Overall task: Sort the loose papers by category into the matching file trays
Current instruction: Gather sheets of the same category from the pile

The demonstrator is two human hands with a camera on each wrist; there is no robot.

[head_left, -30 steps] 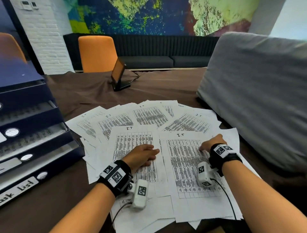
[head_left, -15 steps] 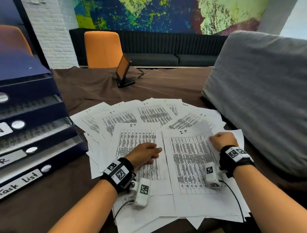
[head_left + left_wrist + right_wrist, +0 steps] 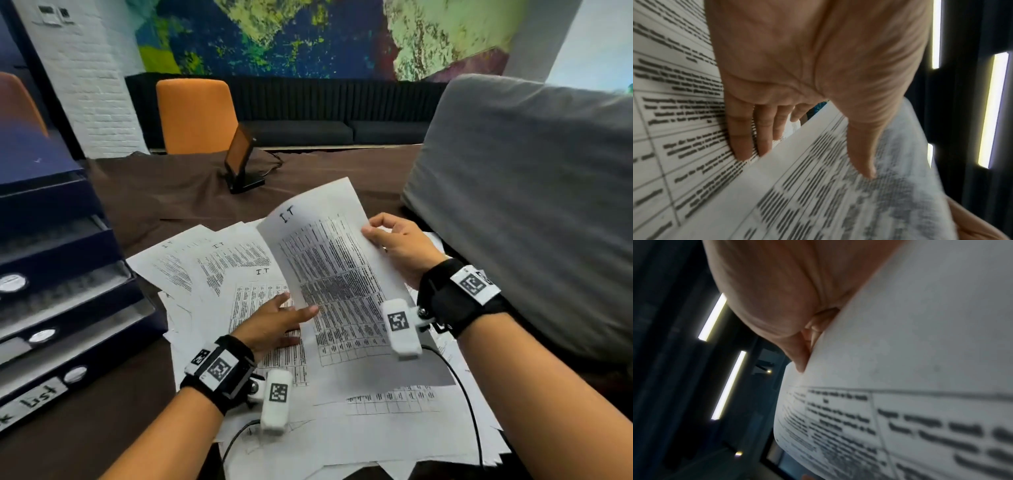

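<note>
Above the pile (image 3: 376, 425), an "I.T" sheet (image 3: 329, 260) tilts, pinched at its edge by the right hand (image 3: 399, 245); the left hand (image 3: 274, 323), fingers straight, touches its lower edge. Trays (image 3: 68, 308) stand left. Held one-sided, it could buckle or slip.

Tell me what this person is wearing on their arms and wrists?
Both forearms are bare, with no sleeves. Each wrist carries a wide black strap: the left wrist strap and the right wrist strap each bear white tags printed with black square codes. A small white capsule-shaped camera hangs from each, the left camera and the right camera, each trailing a thin black cable.
</note>
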